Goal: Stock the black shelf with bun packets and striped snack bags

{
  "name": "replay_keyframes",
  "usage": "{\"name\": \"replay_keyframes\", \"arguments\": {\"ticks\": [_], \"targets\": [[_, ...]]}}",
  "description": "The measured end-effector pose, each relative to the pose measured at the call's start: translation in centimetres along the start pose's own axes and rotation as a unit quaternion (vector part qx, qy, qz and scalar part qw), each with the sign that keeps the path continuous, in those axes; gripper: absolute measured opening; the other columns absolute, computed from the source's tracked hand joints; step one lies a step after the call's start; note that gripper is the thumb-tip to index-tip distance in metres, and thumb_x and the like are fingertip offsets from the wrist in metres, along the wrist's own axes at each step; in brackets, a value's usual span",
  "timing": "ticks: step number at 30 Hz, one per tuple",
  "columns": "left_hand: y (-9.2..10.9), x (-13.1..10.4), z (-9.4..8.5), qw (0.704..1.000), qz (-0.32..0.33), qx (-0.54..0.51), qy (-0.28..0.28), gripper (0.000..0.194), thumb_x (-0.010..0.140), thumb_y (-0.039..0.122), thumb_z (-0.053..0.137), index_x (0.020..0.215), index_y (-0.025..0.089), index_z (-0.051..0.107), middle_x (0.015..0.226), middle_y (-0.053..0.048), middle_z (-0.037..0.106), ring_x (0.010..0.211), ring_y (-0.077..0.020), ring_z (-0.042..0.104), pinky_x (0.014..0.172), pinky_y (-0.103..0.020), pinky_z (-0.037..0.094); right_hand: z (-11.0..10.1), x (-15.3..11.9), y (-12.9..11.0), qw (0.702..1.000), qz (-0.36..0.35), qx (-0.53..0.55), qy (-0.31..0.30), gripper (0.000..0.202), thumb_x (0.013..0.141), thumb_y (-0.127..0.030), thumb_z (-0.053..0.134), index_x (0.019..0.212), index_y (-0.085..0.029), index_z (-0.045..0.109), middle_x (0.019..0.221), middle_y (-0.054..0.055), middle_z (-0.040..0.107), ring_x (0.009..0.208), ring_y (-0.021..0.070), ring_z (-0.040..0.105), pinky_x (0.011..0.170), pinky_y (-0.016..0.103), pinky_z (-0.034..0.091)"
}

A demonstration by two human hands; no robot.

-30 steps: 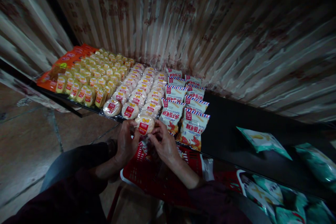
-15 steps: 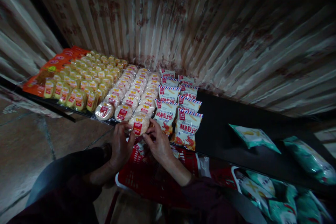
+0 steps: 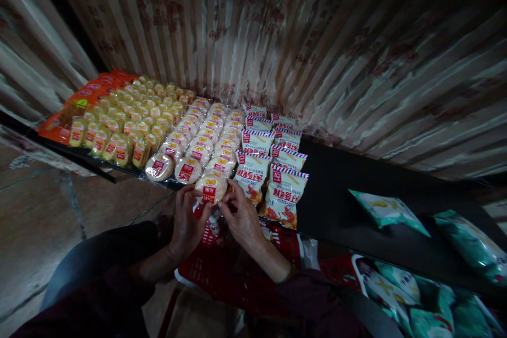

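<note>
A round, clear-wrapped rice cracker pack [image 3: 211,188] with a red and yellow label sits at the front end of the third row of like packs. On its left edge my left hand [image 3: 187,222] is closed, thumb low and fingers behind the wrapper. My right hand [image 3: 241,217] pinches the opposite edge between thumb and fingers. Just left lie the front packs of two more cracker rows, a middle pack [image 3: 187,170] and an outer pack [image 3: 159,167]. Right of my right hand stand two columns of white snack bags [image 3: 285,195] with striped tops.
Yellow-wrapped cakes [image 3: 122,150] and orange bags [image 3: 73,111] fill the shelf's left end. Two green-and-white bags [image 3: 390,208] lie on the black shelf [image 3: 332,190] at right. Below are a red basket [image 3: 222,274] and more green bags [image 3: 431,319]. A pleated curtain [image 3: 245,26] hangs behind.
The view has shifted slightly, so the shelf appears a little further right. Both hands keep hold of the same cracker pack, with only small finger movements.
</note>
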State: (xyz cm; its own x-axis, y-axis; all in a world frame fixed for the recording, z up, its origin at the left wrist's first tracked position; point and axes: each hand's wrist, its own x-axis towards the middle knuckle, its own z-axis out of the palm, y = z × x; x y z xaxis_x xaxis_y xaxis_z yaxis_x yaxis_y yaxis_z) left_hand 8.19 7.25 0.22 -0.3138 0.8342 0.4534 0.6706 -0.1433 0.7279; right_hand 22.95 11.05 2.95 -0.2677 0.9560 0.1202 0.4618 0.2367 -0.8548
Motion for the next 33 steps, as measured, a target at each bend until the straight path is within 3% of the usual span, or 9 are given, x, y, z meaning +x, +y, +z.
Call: {"name": "replay_keyframes", "arguments": {"ticks": [11, 21, 27, 33], "targets": [[0.33, 0.14, -0.13, 1.000, -0.020, -0.020, -0.009, 0.014, 0.084, 0.021, 0.059, 0.095, 0.023, 0.052, 0.112, -0.008, 0.049, 0.107, -0.0232, 0.055, 0.093, -0.045, 0.051, 0.01, -0.10, -0.44, 1.000, -0.019, 0.007, 0.010, 0.044, 0.087, -0.024, 0.054, 0.130, -0.021, 0.049, 0.090, 0.003, 0.065, 0.083, 0.0177, 0.066, 0.083, 0.035, 0.056], [0.65, 0.60, -0.18, 0.999, 0.028, -0.005, -0.014, 0.020, 0.082, 0.012, 0.058, 0.098, 0.022, 0.053, 0.114, -0.007, 0.048, 0.109, -0.0216, 0.054, 0.092, -0.039, 0.052, 0.18, -0.34, -0.07, 0.999, -0.023, 0.013, 0.043, 0.039, 0.088, -0.024, 0.051, 0.126, -0.017, 0.050, 0.095, 0.007, 0.064, 0.089, 0.0193, 0.066, 0.087, 0.039, 0.055], [0.51, 0.67, -0.12, 0.999, 0.026, 0.035, -0.030, 0.018, 0.083, 0.014, 0.059, 0.098, 0.022, 0.054, 0.116, -0.008, 0.049, 0.109, -0.0238, 0.053, 0.093, -0.043, 0.051, 0.06, -0.28, 0.04, 0.998, -0.031, 0.008, 0.045, 0.037, 0.088, -0.023, 0.051, 0.124, -0.018, 0.051, 0.095, 0.005, 0.065, 0.091, 0.0184, 0.065, 0.089, 0.038, 0.054], [0.54, 0.88, 0.12, 0.994, 0.067, 0.086, -0.011, 0.024, 0.082, 0.015, 0.061, 0.104, 0.022, 0.056, 0.125, -0.011, 0.048, 0.117, -0.0275, 0.048, 0.096, -0.046, 0.048, 0.06, -0.34, 0.27, 0.998, -0.034, -0.004, 0.050, 0.037, 0.088, -0.023, 0.050, 0.126, -0.020, 0.051, 0.098, 0.006, 0.066, 0.093, 0.0190, 0.065, 0.089, 0.037, 0.053]]}}
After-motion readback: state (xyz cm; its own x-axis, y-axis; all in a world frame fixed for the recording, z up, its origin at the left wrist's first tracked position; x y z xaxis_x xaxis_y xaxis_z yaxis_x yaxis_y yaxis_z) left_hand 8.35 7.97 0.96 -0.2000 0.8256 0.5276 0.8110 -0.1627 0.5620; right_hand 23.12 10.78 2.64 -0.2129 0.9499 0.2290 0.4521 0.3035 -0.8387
